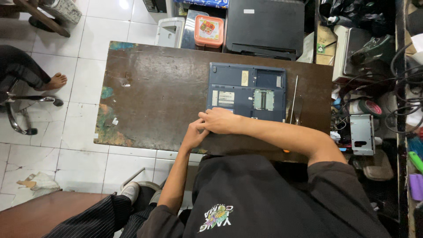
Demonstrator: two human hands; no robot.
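A: What is under my hands?

B: A blue-grey laptop (pixel 246 91), flipped bottom up, lying toward the right end of the worn brown table (pixel 154 88). 1 small hatch is open, showing a greenish board inside, and pale stickers sit on the left part of the base.

A: And my fingers?

B: My right hand (pixel 222 120) lies flat on the near left corner of the laptop, fingers loosely curled, gripping nothing that I can see. My left hand (pixel 194 134) comes up from below and touches that same corner just beneath the right one; whether it pinches anything, I cannot tell.

A: Anything beside the laptop?

B: A long thin screwdriver (pixel 294 99) lies just to its right, pointing away from me.

A: Containers?

B: 1 orange lunch box (pixel 209 31) stands beyond the far edge of the table; its lid is on, so the contents are hidden. Next to it sits a black case (pixel 264 26), closed. On the right, a cluttered shelf holds a roll of tape (pixel 365 107) and a grey metal bracket (pixel 362 133) among tangled cables.
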